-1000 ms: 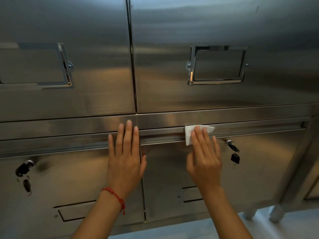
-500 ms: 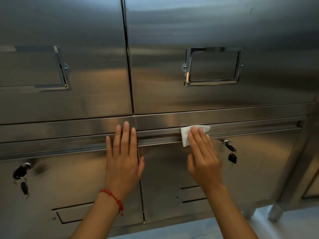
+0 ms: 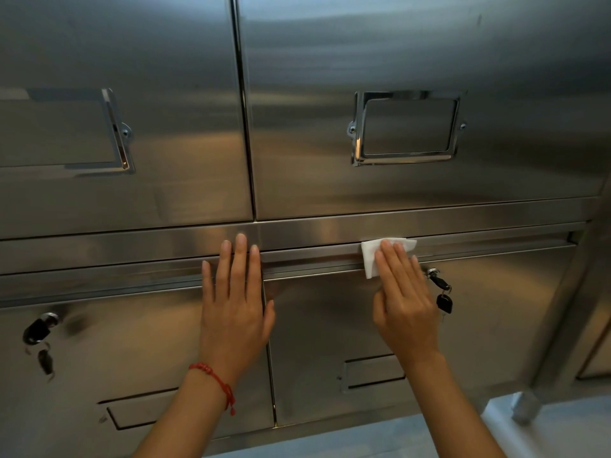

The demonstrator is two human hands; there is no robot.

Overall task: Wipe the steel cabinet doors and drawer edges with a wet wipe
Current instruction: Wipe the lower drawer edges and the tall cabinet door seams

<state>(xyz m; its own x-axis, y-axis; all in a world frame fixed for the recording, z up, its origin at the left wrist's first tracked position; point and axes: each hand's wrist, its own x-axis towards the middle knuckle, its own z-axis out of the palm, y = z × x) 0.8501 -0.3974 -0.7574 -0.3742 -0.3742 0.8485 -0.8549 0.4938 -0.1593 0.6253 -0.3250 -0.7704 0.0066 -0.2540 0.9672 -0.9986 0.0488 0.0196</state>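
Note:
A steel cabinet fills the view, with two upper drawer fronts [image 3: 330, 94] above a horizontal rail [image 3: 479, 213] and two lower doors [image 3: 496, 325]. My right hand [image 3: 405, 302] lies flat with its fingers pressing a white wet wipe [image 3: 372, 256] against the top edge of the lower right door. The wipe is folded and sticks out to the left of and above my fingers. My left hand [image 3: 236, 302] rests flat and open across the seam between the two lower doors, fingertips on the rail. A red string bracelet is on that wrist.
A key hangs from the lock [image 3: 438, 282] just right of my right hand. Another lock with keys [image 3: 39, 328] sits on the lower left door. Chrome label frames [image 3: 408, 127] are on the upper fronts. A cabinet foot [image 3: 525, 408] stands on pale floor at lower right.
My right hand and the wipe have shifted slightly right along the door edge, closer to the hanging key. The view moved a little. My left hand stays in place.

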